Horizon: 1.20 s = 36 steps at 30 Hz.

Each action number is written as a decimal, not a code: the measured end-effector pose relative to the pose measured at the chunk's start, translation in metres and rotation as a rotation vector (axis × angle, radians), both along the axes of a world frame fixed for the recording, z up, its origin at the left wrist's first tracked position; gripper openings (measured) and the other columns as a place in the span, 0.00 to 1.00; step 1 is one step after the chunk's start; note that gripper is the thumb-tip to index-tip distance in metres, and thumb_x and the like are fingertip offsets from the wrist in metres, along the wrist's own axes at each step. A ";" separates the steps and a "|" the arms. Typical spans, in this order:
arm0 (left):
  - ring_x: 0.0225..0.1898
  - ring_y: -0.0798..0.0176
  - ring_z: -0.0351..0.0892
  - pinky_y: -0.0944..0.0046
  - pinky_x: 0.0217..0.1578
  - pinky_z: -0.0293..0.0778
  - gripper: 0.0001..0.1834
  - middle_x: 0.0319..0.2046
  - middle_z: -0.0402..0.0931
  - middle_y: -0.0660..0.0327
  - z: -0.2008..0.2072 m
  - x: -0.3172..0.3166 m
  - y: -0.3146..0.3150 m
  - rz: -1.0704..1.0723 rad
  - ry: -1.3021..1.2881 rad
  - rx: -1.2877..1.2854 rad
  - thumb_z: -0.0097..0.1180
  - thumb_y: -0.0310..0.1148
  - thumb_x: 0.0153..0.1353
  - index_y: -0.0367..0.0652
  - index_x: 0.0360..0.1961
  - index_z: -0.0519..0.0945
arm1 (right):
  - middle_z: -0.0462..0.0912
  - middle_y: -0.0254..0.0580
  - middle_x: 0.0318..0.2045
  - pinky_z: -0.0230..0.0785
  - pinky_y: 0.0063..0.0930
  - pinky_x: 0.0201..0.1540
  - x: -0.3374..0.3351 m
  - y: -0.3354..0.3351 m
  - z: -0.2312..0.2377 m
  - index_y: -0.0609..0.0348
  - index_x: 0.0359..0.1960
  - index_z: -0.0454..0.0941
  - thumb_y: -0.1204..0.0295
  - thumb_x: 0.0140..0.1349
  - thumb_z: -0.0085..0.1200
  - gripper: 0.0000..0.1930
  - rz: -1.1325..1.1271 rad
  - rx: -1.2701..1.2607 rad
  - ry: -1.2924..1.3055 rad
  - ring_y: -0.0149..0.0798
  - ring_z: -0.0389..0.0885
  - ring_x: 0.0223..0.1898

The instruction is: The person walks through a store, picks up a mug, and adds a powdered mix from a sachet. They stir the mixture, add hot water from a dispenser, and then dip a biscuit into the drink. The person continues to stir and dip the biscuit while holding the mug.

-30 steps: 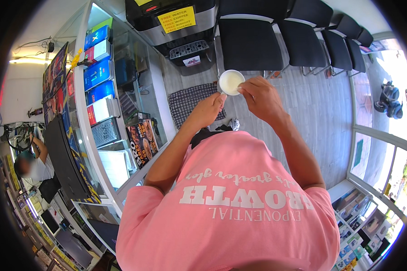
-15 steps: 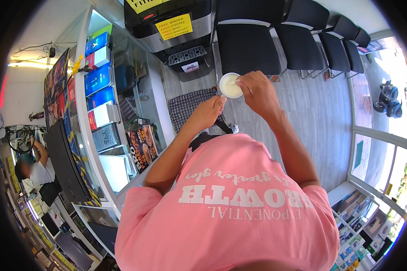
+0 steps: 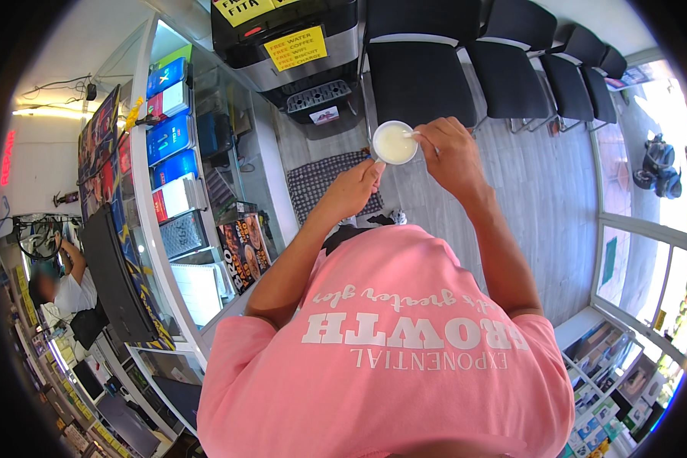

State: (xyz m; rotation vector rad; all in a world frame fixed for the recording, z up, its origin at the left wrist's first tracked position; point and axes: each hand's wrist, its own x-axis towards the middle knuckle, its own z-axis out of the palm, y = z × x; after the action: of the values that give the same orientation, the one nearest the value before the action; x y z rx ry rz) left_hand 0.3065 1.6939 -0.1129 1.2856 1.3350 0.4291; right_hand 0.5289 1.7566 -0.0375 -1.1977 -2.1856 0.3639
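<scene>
A white cup (image 3: 375,145) with a pale, creamy liquid (image 3: 394,143) inside is held up in front of me. My left hand (image 3: 351,188) is closed on the cup's near-left side, thumb and fingers pinching what looks like its handle. At the cup's right rim, my right hand (image 3: 452,159) pinches a small whitish spoon (image 3: 411,134). Its lower end dips toward the liquid, and I cannot make out the bowl of it. The fingers hide most of its handle.
A black-and-silver drink dispenser (image 3: 313,57) stands ahead, beside a row of black chairs (image 3: 420,80). A glass display case (image 3: 141,153) with boxes runs along my left. A dark patterned mat (image 3: 313,183) lies on the floor. Another person (image 3: 72,290) is at far left.
The right hand has shifted slightly right, drawing the spoon from over the cup's middle toward its right rim. The cup has moved a little to the right in view.
</scene>
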 end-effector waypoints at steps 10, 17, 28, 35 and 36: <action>0.41 0.59 0.85 0.60 0.45 0.79 0.31 0.39 0.82 0.53 -0.002 -0.001 -0.001 0.002 0.026 -0.004 0.35 0.55 0.80 0.35 0.52 0.77 | 0.84 0.40 0.33 0.74 0.41 0.44 -0.009 -0.001 -0.009 0.60 0.34 0.84 0.76 0.62 0.60 0.03 0.097 -0.009 0.005 0.46 0.80 0.39; 0.40 0.58 0.85 0.60 0.45 0.79 0.31 0.39 0.82 0.53 -0.005 -0.003 -0.006 0.012 0.013 -0.001 0.35 0.55 0.80 0.36 0.53 0.77 | 0.83 0.38 0.32 0.75 0.39 0.44 -0.001 -0.010 0.005 0.60 0.34 0.85 0.76 0.61 0.61 0.03 0.178 -0.055 -0.098 0.45 0.80 0.38; 0.40 0.58 0.85 0.60 0.45 0.79 0.31 0.38 0.82 0.54 -0.004 -0.003 -0.009 0.008 0.022 0.008 0.35 0.56 0.80 0.35 0.50 0.77 | 0.83 0.39 0.32 0.74 0.39 0.44 -0.010 0.003 0.002 0.59 0.35 0.86 0.76 0.60 0.63 0.03 0.197 0.022 -0.025 0.46 0.80 0.38; 0.40 0.58 0.85 0.60 0.44 0.79 0.31 0.38 0.82 0.54 0.000 -0.007 -0.011 0.018 0.029 0.006 0.35 0.55 0.80 0.36 0.49 0.77 | 0.82 0.39 0.31 0.74 0.40 0.45 -0.002 -0.009 0.017 0.59 0.34 0.85 0.74 0.61 0.63 0.03 0.105 -0.026 -0.087 0.46 0.79 0.37; 0.40 0.58 0.85 0.60 0.44 0.79 0.31 0.38 0.82 0.54 0.000 -0.007 -0.010 0.010 0.032 0.011 0.34 0.55 0.80 0.36 0.49 0.77 | 0.83 0.39 0.31 0.74 0.40 0.44 -0.002 -0.013 0.016 0.59 0.35 0.85 0.75 0.61 0.63 0.03 0.112 -0.054 -0.080 0.47 0.79 0.37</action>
State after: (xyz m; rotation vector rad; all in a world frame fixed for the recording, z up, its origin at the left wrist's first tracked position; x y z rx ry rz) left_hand 0.2995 1.6836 -0.1132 1.2998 1.3685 0.4247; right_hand 0.5269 1.7440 -0.0213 -1.1387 -2.3322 0.4315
